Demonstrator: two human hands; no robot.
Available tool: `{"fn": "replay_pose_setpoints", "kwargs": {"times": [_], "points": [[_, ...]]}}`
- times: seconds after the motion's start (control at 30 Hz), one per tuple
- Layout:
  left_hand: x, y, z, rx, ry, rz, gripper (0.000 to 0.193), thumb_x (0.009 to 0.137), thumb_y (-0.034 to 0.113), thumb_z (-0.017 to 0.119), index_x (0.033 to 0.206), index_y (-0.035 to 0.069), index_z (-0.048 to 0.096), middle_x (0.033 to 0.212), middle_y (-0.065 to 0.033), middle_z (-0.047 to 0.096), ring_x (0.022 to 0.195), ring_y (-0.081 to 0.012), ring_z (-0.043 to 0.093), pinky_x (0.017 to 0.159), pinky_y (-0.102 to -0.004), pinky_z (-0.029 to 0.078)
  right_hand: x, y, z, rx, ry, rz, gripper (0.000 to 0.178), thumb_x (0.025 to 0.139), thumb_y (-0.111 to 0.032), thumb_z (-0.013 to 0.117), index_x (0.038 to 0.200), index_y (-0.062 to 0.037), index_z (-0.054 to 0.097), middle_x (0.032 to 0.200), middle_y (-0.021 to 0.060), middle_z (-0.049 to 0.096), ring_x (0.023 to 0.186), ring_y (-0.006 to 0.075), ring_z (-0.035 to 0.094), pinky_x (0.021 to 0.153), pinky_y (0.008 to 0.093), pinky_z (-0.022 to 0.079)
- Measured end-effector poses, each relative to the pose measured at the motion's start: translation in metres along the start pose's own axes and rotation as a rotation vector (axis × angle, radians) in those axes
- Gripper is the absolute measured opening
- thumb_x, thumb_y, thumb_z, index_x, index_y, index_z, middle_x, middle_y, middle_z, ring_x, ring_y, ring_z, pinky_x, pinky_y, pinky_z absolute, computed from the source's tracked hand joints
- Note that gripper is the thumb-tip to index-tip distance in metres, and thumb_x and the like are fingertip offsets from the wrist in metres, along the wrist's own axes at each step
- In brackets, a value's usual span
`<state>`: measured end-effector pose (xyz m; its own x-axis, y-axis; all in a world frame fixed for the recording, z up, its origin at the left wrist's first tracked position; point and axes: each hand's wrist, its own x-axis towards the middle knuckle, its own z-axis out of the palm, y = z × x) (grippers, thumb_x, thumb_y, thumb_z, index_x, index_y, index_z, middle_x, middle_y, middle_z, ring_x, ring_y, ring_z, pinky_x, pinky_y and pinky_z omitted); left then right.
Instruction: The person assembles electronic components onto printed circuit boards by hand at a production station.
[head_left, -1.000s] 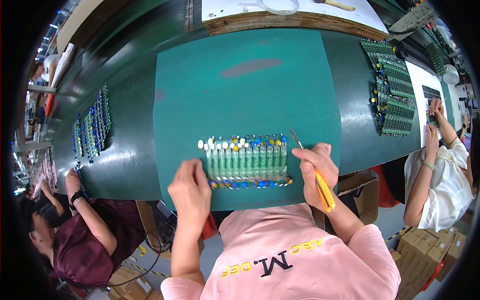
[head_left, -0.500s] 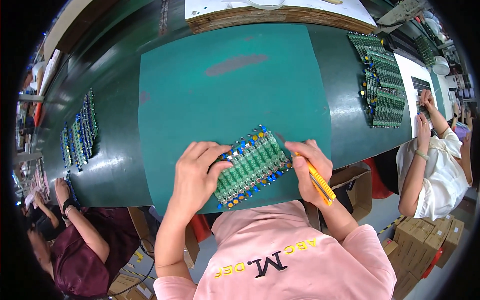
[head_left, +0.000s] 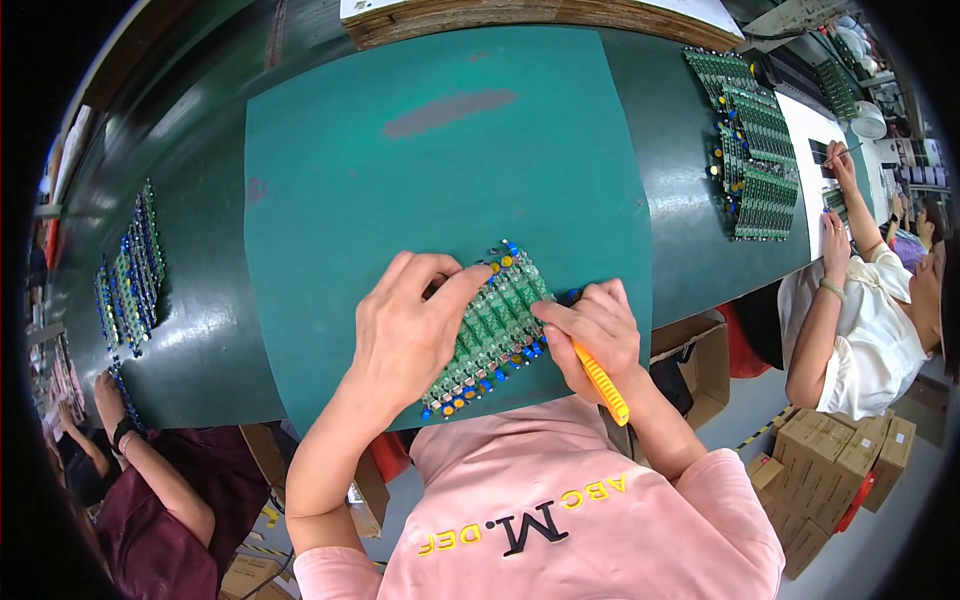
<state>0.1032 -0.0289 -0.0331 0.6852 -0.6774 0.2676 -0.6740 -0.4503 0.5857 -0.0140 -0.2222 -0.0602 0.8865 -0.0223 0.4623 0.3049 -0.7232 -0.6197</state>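
Observation:
A panel of green circuit boards (head_left: 492, 322), with blue and yellow round parts along its long edges, lies slantwise near the front of the mat. My left hand (head_left: 405, 325) is closed on its far edge, thumb and fingers pinching near the upper corner. In my right hand (head_left: 598, 335) is a yellow utility knife (head_left: 603, 385), its handle sticking out toward me below the palm. The right thumb reaches onto the panel's right end. The blade is hidden behind my fingers.
Under the panel is a green mat (head_left: 330, 190) on a dark green table. Stacked circuit boards (head_left: 762, 150) lie at right, more boards (head_left: 135, 265) at left. A wooden-edged white board (head_left: 540, 12) stands at the back. Co-workers sit either side; cardboard boxes (head_left: 840, 470) stand at lower right.
My left hand has slid along the panel's far edge toward its upper corner. My right hand has come left onto the panel, the knife swinging steeper. The panel sits slightly more upright in view.

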Motion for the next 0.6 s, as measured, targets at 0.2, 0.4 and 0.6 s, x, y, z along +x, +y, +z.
{"fn": "replay_pose_setpoints", "kwargs": {"times": [0.2,0.4,0.6], "points": [[0.0,0.005,0.004,0.083,0.02,-0.067,0.021,0.08,0.003,0.074,0.101,0.005,0.074,0.093,-0.0076,0.065,0.072,-0.0225,0.06,0.063,-0.0333,0.049,0.001,-0.001,0.001,-0.046,-0.026,0.007,0.018,0.082,0.0,0.064,0.099,-0.0006,0.072,0.069,0.0018,0.057,0.062,0.0187,0.043,0.076,0.0332,0.038],[-0.002,0.005,0.006,0.113,0.037,-0.096,0.018,0.081,0.004,0.072,0.099,0.006,0.072,0.088,-0.0067,0.062,0.068,-0.0248,0.06,0.06,-0.0353,0.049,-0.006,-0.004,-0.008,-0.056,-0.038,-0.041,0.022,0.078,-0.002,0.071,0.1,-0.0065,0.071,0.072,-0.0012,0.054,0.066,0.0164,0.045,0.073,0.0328,0.037],[-0.002,0.007,0.003,0.104,0.013,-0.14,0.017,0.081,0.003,0.072,0.098,0.005,0.072,0.088,-0.0062,0.064,0.067,-0.024,0.06,0.06,-0.035,0.049,0.003,-0.004,-0.001,-0.035,-0.049,-0.062,0.024,0.077,-0.003,0.072,0.1,-0.0072,0.072,0.073,-0.0015,0.054,0.067,0.0165,0.045,0.074,0.0328,0.036]]}}
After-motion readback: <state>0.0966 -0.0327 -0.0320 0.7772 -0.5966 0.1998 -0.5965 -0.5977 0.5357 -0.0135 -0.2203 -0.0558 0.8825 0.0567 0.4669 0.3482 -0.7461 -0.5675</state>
